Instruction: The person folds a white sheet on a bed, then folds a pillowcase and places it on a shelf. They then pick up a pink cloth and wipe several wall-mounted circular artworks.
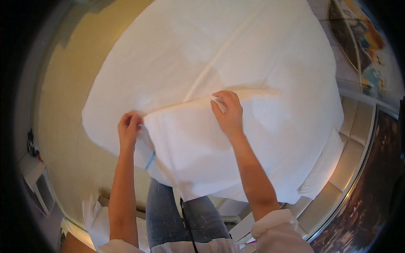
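Observation:
A large white bed sheet point(253, 57) lies spread over a bed in front of me, with a long crease running across it. Over its near part is a folded layer of white cloth point(196, 136), whose upper edge runs between my hands. At the left end of that edge, my left hand point(129, 128) has its fingers curled together on the cloth's corner. Resting at the upper edge, my right hand point(228, 114) has thumb and forefinger apart, with no cloth visible between them. A thin blue strip point(150, 160) shows at the cloth's left side, below my left hand.
Cream padded panels point(332, 164) line the right side, beside a dark framed picture point(357, 189). A patterned cushion point(348, 38) lies at the upper right. Beige floor point(69, 104) extends along the left, with a white cabinet point(38, 183) at its edge. White fabric point(95, 218) lies at lower left.

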A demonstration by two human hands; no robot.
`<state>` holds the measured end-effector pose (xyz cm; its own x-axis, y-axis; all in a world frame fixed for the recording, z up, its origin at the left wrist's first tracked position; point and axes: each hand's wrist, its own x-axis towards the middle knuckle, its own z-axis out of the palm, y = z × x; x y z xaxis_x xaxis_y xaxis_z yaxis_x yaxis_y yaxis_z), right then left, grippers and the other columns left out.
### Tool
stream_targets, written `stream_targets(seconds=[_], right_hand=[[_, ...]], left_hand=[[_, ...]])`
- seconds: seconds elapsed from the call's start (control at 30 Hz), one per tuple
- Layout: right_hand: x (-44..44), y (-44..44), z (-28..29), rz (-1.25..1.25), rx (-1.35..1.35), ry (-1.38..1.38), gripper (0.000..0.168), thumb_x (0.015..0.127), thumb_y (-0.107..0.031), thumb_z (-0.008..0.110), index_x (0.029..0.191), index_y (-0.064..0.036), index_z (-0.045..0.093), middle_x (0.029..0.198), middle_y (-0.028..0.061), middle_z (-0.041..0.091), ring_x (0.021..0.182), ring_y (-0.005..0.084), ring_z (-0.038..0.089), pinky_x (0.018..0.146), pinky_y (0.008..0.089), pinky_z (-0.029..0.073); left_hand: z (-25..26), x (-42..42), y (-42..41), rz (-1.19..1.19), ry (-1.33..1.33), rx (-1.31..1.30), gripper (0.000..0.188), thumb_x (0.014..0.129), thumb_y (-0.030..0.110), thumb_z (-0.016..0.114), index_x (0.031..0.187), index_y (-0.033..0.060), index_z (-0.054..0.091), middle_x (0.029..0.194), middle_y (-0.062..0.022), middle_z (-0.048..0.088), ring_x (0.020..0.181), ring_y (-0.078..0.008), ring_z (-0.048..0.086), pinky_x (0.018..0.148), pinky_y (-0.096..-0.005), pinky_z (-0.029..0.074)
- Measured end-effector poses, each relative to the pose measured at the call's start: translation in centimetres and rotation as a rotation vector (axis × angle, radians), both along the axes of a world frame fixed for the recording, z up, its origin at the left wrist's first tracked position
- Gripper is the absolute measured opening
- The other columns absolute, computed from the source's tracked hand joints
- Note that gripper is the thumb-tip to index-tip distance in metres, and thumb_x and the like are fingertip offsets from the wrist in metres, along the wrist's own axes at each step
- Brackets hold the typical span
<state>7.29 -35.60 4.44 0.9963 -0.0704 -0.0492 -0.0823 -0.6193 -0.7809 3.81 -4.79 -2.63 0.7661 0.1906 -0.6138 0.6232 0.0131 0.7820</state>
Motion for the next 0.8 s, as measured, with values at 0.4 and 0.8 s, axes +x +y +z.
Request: stream_targets(seconds=[0.4,0.8], right_hand=[[-3.0,-11.3,-2.3,0.154,-0.674,-0.057,0.057,0.082,-0.039,0.055,0.132,-0.017,0.039,0.142,0.0136,0.025,0.13,0.0288,0.024,0.101,0.0515,0.021],[-16.4,-26.6,-3.4,-0.582,-0.322,0.17,0.042,0.082,-0.025,0.058,0.117,-0.003,0.05,0.121,0.019,0.044,0.115,0.0333,0.039,0.094,0.0428,0.034]], left_hand=[[5.0,-3.0,-14.0,-0.969,-0.635,0.903,0.064,0.076,0.03,0.06,0.133,0.011,0.037,0.143,-0.0153,0.023,0.132,-0.0334,0.019,0.104,-0.0557,0.011],[0.8,-12.3,-2.0,-0.211,-0.051,0.383,0.045,0.09,0.028,0.046,0.124,-0.0008,0.042,0.125,-0.0163,0.042,0.112,-0.025,0.043,0.095,-0.0332,0.033]])
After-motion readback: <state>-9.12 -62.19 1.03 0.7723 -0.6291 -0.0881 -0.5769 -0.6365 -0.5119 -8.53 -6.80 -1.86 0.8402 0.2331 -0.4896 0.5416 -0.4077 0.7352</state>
